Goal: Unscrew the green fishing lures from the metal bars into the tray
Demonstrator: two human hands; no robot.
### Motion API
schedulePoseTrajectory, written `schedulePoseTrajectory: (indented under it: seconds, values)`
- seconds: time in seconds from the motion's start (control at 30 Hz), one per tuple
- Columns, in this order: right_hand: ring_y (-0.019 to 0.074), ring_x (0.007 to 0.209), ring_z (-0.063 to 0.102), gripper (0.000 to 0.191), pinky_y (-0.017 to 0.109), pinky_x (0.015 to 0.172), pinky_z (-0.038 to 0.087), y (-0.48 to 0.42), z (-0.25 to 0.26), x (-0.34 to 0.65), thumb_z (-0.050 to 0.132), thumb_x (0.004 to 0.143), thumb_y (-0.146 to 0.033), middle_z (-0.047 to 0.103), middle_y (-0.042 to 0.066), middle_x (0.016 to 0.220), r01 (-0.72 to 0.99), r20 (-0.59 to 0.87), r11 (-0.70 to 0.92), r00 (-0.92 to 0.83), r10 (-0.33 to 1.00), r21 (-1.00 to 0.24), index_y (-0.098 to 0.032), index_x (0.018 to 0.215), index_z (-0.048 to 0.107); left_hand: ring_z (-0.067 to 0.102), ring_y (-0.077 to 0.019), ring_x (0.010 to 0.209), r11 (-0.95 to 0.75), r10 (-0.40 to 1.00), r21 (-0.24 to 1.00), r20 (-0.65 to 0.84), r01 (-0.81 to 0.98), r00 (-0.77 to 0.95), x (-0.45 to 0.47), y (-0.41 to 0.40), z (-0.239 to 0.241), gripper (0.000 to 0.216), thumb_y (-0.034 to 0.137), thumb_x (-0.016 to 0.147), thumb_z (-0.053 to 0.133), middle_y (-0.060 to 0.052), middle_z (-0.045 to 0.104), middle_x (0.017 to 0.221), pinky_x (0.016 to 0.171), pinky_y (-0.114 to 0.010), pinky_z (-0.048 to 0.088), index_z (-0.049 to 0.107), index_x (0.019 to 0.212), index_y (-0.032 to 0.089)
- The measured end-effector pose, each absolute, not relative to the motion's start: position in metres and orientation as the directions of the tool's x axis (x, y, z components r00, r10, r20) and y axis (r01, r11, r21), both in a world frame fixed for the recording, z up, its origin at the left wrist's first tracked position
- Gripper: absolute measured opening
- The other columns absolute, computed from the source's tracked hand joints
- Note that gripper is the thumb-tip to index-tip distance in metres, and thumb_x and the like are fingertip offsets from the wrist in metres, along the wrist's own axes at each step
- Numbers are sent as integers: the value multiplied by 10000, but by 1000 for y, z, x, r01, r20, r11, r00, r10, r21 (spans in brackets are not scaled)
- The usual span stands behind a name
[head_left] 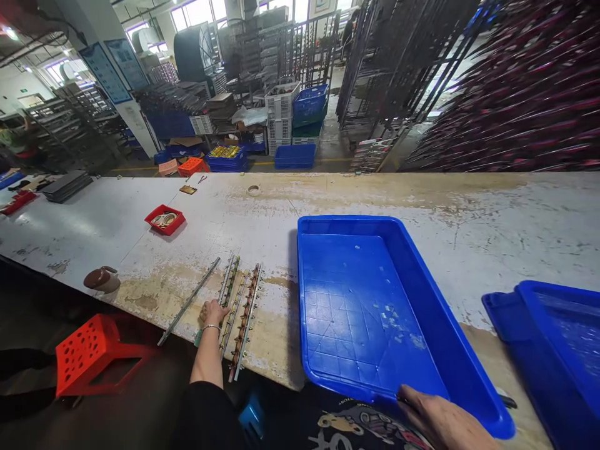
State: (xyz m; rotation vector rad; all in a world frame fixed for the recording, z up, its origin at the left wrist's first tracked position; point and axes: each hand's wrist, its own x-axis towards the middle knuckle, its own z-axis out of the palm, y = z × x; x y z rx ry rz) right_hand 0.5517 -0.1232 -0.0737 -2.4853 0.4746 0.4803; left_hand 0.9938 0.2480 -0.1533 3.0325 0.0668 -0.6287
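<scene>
Metal strips (241, 309) lying side by side near the bench (469, 212) edge, left of centre, lengthwise away from the body, handy for picking one at a time. Left hand (212, 312) resting on their near-left side, fingers curled onto one strip; pinching or only touching, cannot tell. A lone rod (187, 303) angled just left. Right hand (443, 419) gripping the near rim of the blue tray (365, 306), fingers closed over the lip, tray overhanging the edge, pulled within reach. Second blue tray (557, 350) at far right. Red box (164, 219) farther left; red stool (91, 353) below.

worn white table (469, 212), blue tray (356, 300), metal strips (241, 306)
</scene>
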Motion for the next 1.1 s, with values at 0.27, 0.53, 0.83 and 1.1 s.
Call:
schedulePoseTrajectory:
  seconds: [0.27,0.53,0.83,1.1]
  values:
    - [247,484,620,303,331,480,327,-119,-77,544,341,929,-414,639,18,574,-418,-394,-780,887,-241,-465,-275,677,438,606,-320,1174,-994,-109,9,-307,-111,946,983,253,-162,374,372,917,583,-212,619,1269,881,-341,463,665,1158,97]
    - [274,491,628,295,349,493,332,-121,-76,543,343,904,-431,637,33,572,-448,-436,-755,868,-239,-478,-278,670,437,644,-295,1032,-988,-154,39,-186,-149,970,952,268,-160,285,364,942,545,-188,657,1122,823,-343,450,654,1060,128]
    - [269,487,615,247,333,486,310,-121,-79,549,434,867,-414,625,41,567,-408,-398,-714,896,-195,-569,-280,668,494,588,-266,1028,-976,-203,103,-81,-194,976,904,270,-179,154,312,969,518,-130,621,1067,846,-347,440,603,977,184]
    - [244,486,594,257,320,493,297,-122,-88,547,399,879,-415,613,35,571,-368,-409,-768,900,-151,-525,-268,692,497,624,-257,860,-991,5,131,-249,39,968,923,264,-181,230,239,746,763,-1,685,824,774,-363,415,611,918,261]
